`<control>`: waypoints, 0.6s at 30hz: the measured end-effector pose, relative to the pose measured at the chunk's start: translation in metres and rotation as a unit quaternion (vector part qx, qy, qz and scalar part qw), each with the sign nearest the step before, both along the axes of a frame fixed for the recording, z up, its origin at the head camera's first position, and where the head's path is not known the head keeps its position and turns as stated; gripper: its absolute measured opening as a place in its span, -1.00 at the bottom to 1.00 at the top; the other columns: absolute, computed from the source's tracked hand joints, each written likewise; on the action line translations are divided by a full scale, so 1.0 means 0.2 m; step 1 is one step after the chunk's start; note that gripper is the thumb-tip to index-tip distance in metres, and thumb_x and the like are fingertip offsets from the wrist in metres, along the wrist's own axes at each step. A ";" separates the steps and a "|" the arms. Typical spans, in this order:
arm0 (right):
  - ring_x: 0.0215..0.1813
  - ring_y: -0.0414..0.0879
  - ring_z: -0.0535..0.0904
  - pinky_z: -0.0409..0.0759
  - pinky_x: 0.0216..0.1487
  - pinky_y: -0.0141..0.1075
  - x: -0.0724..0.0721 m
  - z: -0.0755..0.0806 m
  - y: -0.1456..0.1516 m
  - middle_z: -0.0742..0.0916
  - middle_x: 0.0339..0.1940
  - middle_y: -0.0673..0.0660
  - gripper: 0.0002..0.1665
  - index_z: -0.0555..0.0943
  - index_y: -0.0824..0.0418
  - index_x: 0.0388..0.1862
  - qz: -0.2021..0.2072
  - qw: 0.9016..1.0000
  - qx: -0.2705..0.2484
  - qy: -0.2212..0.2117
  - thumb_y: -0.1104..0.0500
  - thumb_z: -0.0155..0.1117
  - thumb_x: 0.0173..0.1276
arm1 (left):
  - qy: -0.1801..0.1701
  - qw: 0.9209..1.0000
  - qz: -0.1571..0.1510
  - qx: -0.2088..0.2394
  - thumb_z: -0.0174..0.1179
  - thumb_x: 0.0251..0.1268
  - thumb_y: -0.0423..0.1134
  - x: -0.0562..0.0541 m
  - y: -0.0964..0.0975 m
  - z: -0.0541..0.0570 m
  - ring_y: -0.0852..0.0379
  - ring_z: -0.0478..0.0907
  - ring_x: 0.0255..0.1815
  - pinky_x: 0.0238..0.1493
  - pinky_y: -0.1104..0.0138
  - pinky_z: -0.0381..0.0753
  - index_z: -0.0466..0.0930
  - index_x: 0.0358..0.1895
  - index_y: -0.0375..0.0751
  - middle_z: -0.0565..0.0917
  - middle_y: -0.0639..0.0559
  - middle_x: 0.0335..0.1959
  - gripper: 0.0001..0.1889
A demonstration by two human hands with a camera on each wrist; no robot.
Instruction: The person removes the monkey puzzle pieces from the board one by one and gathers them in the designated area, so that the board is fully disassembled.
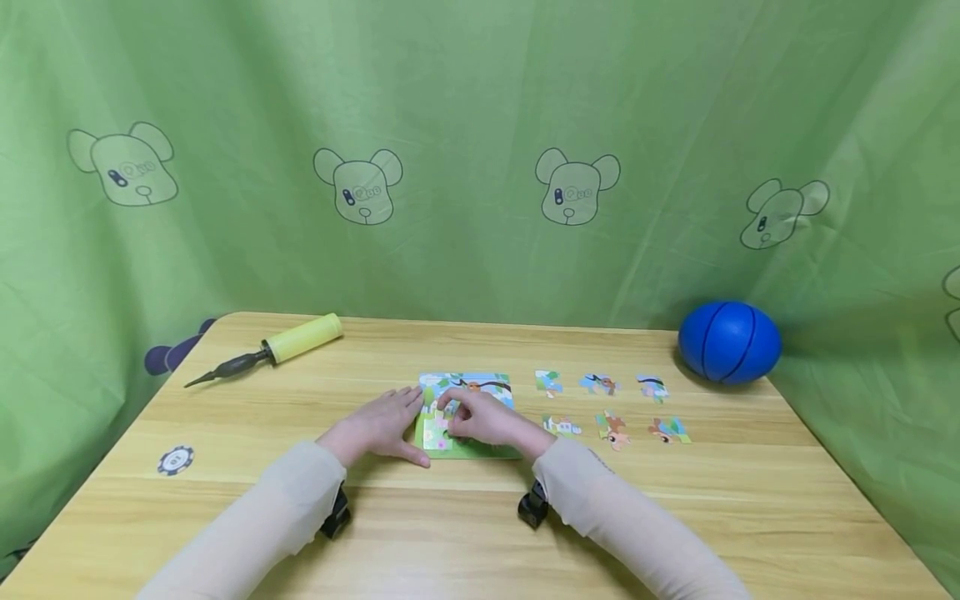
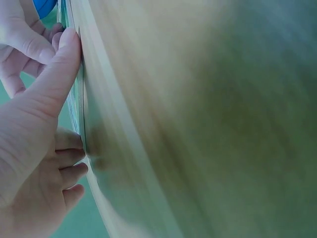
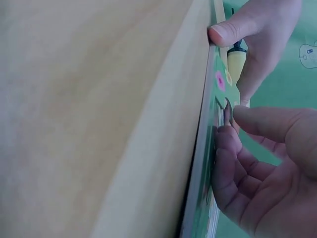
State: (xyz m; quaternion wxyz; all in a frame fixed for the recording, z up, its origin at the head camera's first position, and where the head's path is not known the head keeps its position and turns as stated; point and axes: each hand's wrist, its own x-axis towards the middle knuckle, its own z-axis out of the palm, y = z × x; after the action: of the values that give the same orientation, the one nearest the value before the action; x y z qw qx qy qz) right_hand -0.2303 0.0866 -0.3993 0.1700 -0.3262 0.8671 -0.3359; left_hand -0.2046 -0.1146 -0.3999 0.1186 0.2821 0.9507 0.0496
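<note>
A flat jigsaw puzzle board (image 1: 480,451) with a green border lies on the table, its picture showing a branch and a bird. My left hand (image 1: 386,425) rests along the board's left side, fingers extended and thumb at the front corner. Over the lower left of the picture, my right hand (image 1: 483,417) pinches a puzzle piece (image 3: 228,113) between thumb and fingers. That piece is tilted up at an opening in the picture, seen edge-on in the right wrist view. Most of its face is hidden by the fingers.
Loose puzzle pieces (image 1: 598,384) lie in two rows right of the board. A blue ball (image 1: 729,342) sits at the back right. At the back left lies a yellow hand pump (image 1: 303,339); a poker chip (image 1: 176,460) is at left. Green curtain surrounds the table.
</note>
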 end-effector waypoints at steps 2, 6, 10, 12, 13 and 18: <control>-0.51 -0.13 0.53 0.50 -0.42 -0.34 0.00 0.00 0.00 0.62 -0.57 0.07 -0.71 0.48 0.24 0.01 0.001 1.000 -0.011 -0.002 0.35 0.16 0.30 | -0.001 1.000 0.000 -0.001 0.14 -0.05 0.37 0.00 0.00 0.00 -0.19 -0.04 0.39 0.37 0.09 -0.07 0.01 0.37 -0.47 0.03 -0.30 0.40 0.11; -0.52 -0.09 0.54 0.52 -0.45 -0.35 -0.01 -0.01 0.00 0.60 -0.59 0.10 -0.74 0.48 0.24 -0.03 -0.006 1.000 -0.024 -0.003 0.36 0.16 0.30 | 0.000 1.000 -0.002 0.001 0.15 -0.05 0.37 0.00 0.00 0.00 -0.19 -0.03 0.39 0.37 0.09 -0.07 0.01 0.37 -0.47 0.03 -0.30 0.40 0.12; -0.53 -0.09 0.52 0.52 -0.48 -0.34 -0.01 -0.01 0.00 0.58 -0.55 0.10 -0.75 0.48 0.24 -0.04 -0.017 0.999 -0.033 -0.004 0.35 0.17 0.30 | 0.004 1.000 -0.003 0.000 0.15 -0.06 0.38 0.00 0.00 0.00 -0.19 -0.02 0.39 0.37 0.09 -0.07 0.01 0.37 -0.47 0.04 -0.30 0.40 0.12; -0.53 -0.08 0.52 0.52 -0.50 -0.34 -0.01 -0.01 0.00 0.57 -0.52 0.09 -0.74 0.47 0.25 -0.03 -0.024 0.999 -0.040 -0.010 0.34 0.18 0.29 | 0.005 1.000 -0.003 -0.001 0.15 -0.06 0.38 0.00 0.00 0.00 -0.19 -0.02 0.39 0.37 0.09 -0.07 0.01 0.37 -0.47 0.04 -0.30 0.40 0.12; -0.53 -0.09 0.52 0.51 -0.51 -0.34 -0.01 -0.01 0.01 0.58 -0.51 0.09 -0.74 0.47 0.26 -0.03 -0.029 0.999 -0.043 -0.014 0.33 0.19 0.30 | 0.005 1.000 -0.003 -0.001 0.15 -0.06 0.38 0.00 0.00 0.00 -0.19 -0.02 0.39 0.37 0.09 -0.07 0.01 0.37 -0.47 0.04 -0.30 0.40 0.12; -0.51 -0.07 0.55 0.56 -0.51 -0.32 -0.01 0.00 0.02 0.61 -0.49 0.06 -0.82 0.49 0.29 -0.14 -0.057 0.994 -0.077 -0.048 0.33 0.21 0.28 | 0.001 1.000 -0.001 0.001 0.15 -0.07 0.37 0.00 -0.01 0.00 -0.18 -0.04 0.40 0.37 0.10 -0.08 0.01 0.37 -0.47 0.02 -0.30 0.40 0.13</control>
State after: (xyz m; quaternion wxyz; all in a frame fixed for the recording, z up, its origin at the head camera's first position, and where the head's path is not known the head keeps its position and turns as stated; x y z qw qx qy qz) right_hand -0.2330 0.0906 -0.3992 0.1659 -0.2716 0.8470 -0.4258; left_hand -0.2047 -0.1156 -0.3992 0.1177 0.2828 0.9506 0.0505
